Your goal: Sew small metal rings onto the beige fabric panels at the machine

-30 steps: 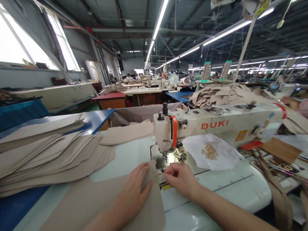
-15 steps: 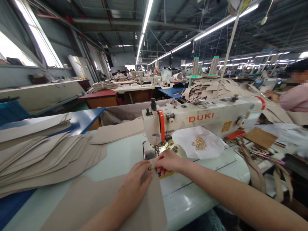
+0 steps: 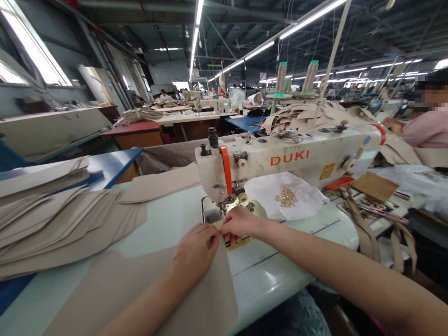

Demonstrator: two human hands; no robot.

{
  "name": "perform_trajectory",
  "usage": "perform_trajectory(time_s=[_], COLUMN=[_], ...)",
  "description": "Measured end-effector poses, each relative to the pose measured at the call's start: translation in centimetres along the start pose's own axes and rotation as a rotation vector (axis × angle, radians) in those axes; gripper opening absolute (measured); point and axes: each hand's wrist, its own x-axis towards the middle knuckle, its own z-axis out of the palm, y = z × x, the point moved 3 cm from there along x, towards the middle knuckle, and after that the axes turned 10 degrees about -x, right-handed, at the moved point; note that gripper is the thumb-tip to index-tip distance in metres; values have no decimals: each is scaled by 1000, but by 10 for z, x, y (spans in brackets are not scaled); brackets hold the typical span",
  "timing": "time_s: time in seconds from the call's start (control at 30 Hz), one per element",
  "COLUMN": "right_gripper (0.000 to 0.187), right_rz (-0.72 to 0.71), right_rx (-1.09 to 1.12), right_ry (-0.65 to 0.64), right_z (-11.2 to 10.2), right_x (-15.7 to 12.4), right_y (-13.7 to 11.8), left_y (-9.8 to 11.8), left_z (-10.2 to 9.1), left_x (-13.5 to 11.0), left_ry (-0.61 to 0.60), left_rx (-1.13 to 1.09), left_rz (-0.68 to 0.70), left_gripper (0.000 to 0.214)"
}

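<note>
1. Hall [image 3: 164,25]: strip lights [image 3: 311,19] run toward twelve o'clock.
2. Pale worktop [image 3: 168,219], stacked fabric pieces [image 3: 70,224] at nine o'clock.
3. Sewing machine [image 3: 259,156], toward one o'clock.
4. Beige panel [image 3: 208,298] lies under the left grip [image 3: 196,245], spreading toward seven o'clock.
5. Left grip: fingers curled at the panel's far edge; pinching or pressing, I cannot tell.
6. Right grip [image 3: 238,222], two o'clock from it: fingertips together at that edge, contents hidden.

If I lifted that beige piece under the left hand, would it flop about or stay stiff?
The beige piece probably bends yet roughly keeps its shape: most of it lies smooth. It's likely light, since it looks thin. Being broad and flat, it shouldn't roll.
</note>
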Motion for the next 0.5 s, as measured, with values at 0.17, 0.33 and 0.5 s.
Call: perform_trajectory(time_s=[0.17, 0.33, 0.5], right_gripper=[15, 14, 14], right_rz=[-199, -812, -924], right_rx=[-293, -932, -1114], right_ry=[124, 122, 213], right_z=[-9, -4, 5], right_x=[-31, -77, -76], right_y=[6, 13, 19], left_y=[-2, 1, 0], left_z=[0, 0, -1], left_x=[-1, -1, -1], left_ry=[28, 33, 39], left_rx=[-36, -52, -46], left_rz=[-49, -39, -43], left_gripper=[17, 19, 18])
